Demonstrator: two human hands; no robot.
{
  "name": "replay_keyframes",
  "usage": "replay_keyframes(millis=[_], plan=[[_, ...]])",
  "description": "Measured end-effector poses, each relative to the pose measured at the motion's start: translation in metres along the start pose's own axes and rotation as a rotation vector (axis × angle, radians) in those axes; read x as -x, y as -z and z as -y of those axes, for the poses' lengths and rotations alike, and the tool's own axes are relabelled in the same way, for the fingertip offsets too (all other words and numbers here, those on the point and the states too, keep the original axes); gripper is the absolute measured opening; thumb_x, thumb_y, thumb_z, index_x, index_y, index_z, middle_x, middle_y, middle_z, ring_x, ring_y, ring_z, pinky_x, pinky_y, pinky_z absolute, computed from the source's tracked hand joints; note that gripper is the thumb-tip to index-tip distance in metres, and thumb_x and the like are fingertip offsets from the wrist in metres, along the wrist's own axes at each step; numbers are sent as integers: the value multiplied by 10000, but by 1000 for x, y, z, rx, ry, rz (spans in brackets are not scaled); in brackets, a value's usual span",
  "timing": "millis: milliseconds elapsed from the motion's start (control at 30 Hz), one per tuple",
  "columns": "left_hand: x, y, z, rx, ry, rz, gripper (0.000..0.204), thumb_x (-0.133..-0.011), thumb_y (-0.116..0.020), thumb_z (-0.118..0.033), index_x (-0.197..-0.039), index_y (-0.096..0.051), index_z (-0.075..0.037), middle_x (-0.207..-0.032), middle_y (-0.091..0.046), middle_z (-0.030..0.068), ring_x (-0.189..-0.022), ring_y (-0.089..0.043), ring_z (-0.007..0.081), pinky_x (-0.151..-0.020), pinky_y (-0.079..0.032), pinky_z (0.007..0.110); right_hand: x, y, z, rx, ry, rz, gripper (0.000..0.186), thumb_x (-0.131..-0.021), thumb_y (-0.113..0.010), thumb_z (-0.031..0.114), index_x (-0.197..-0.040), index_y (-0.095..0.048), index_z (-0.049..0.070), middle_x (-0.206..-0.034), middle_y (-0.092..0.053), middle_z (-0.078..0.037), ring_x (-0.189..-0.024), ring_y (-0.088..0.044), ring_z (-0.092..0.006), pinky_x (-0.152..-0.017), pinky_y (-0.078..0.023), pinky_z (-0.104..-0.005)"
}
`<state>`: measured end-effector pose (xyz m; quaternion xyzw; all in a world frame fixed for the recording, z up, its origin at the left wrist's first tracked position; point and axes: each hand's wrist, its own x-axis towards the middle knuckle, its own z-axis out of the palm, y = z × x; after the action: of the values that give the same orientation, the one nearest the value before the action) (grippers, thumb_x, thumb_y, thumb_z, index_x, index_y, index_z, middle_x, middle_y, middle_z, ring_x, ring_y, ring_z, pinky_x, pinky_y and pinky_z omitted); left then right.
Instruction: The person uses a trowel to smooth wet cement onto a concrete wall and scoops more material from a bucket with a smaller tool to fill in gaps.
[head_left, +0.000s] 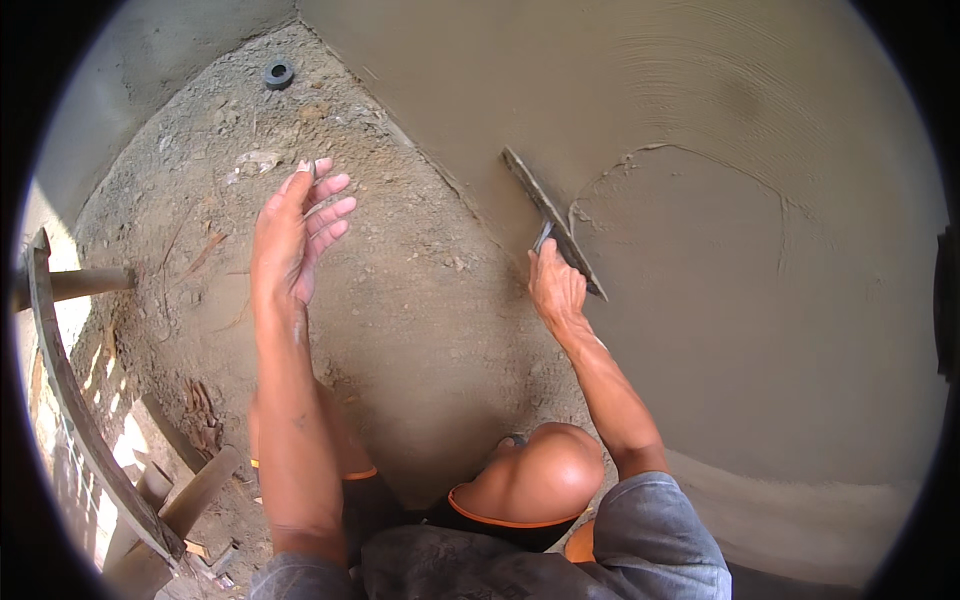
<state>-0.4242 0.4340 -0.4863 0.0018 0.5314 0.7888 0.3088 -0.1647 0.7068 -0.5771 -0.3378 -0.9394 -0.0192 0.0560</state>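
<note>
Right hand (558, 283) closed narrow around the handle of a long, flat grey trowel (553, 219) with a straight blade; thumb side toward the blade, forearm reaching from the near right. Trowel lies right of centre, in front of the grey-brown, damp-looking plaster wall (720, 310), its blade seen nearly edge-on and slanting from far left to near right. Cannot tell whether the blade touches the plaster. Just right of the trowel, a thin raised ridge of plaster (725, 163) curves far and then right; smoother surface on its near side, fine arced strokes beyond it. Left hand (290, 235) raised over the ground on the left, wide, fingers apart and slightly curled, palm turned right; well apart from the trowel. Below it, rough brown earth floor (400, 330) with pebbles and scraps, meeting the plaster wall along a slanting edge. Far left on that floor, a small dark ring with a round hole (279, 85). At the left edge, a long curved-looking wooden board (72, 385), a round brown pole (92, 283) beside it, patches of sunlight behind. Near side: bent bare knee (555, 468), black shorts with orange trim, dark grey sleeves (660, 530).
</note>
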Motion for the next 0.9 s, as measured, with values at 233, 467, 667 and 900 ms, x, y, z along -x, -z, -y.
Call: replay_keyframes(millis=[233,467,667,900], plan=[[-35,-23,29,-27,104,55,487,-1011,-580,-435,-1328,-589,-65,-1156,-698,69,-917,-699,154,-715,-579,251,33,205,-41,12,-73,-283,240,-994,-612,204,-950,-484,6,-607,-611,-220,-541,-639,-417,-486,-470,-483],[-63,-18,43,2,122,59,493,-1002,-591,-448,-1332,-597,-83,-1209,-682,64,-958,-691,154,-722,-578,261,77,381,-92,-28,-81,-661,256,-1041,-586,222,-1078,-569,-30,-750,-581,-60,-649,-500,-93,-562,-417,-271],[-61,-25,46,-22,75,49,494,-1014,-580,-434,-1352,-586,-73,-1261,-672,78,-1017,-683,174,-778,-571,272,132,484,-143,232,-176,-905,323,-1045,-590,317,-1082,-597,-4,-832,-615,-40,-720,-534,-118,-659,-466,-270],[-46,-24,34,-58,76,51,458,-1028,-563,-408,-1343,-590,-77,-1243,-678,81,-1049,-681,191,-837,-558,294,170,273,-115,258,-184,-538,155,-1027,-566,113,-1131,-620,10,-763,-649,-101,-617,-645,-204,-572,-537,-372]])
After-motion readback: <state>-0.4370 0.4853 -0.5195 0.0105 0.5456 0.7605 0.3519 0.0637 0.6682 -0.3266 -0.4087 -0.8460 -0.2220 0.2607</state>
